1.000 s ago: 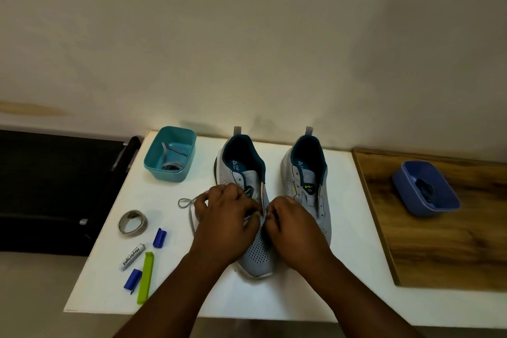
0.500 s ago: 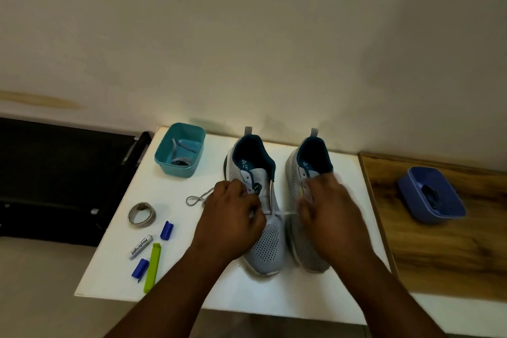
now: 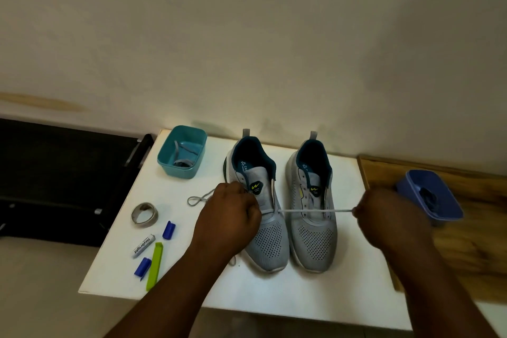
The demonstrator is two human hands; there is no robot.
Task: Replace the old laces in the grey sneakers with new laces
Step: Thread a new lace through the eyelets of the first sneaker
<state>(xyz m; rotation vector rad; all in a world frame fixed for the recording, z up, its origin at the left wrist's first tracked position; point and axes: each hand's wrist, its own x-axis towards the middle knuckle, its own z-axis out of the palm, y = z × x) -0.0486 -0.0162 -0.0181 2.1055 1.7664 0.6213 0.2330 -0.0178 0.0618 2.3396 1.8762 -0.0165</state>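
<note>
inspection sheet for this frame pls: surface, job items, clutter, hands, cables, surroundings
Surface: white tabletop; wooden board adjoining at right.
Job's things: two grey mesh sneakers side by side, toes toward the person; light grey lace pulled taut from the left-hand sneaker across the other; teal plastic tub holding grey laces; blue plastic tub on the board, contents dark, unclear.
Clutter: grey tape roll, white marker, two blue caps, green clip.
Hands: left hand on the left-hand sneaker; right hand pinches the lace end.
Cables: nothing seen.
Surroundings: plain wall; dark furniture at left.
</note>
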